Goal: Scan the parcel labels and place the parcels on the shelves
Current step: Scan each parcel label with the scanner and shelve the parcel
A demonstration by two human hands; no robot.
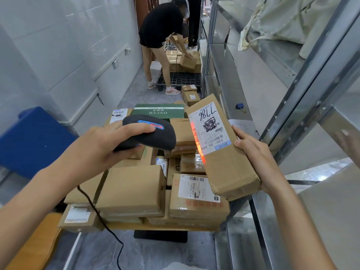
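Scanner (151, 134), black w/ cord, gripped in left hand (101, 143), fingers curled round it, forefinger laid along the top. Red beam falls across the barcode on the white label (209, 128) of a brown parcel (222, 151). Right hand (257, 158) grasps that parcel by its right edge, holding it tilted above the stack of parcels (148, 188) on a low platform. Metal shelves (272, 98) stand just to the right. Farther down the aisle a 2nd person (161, 26) bends over boxes on a pallet.

Scanner (150, 134) left of parcel (220, 147)
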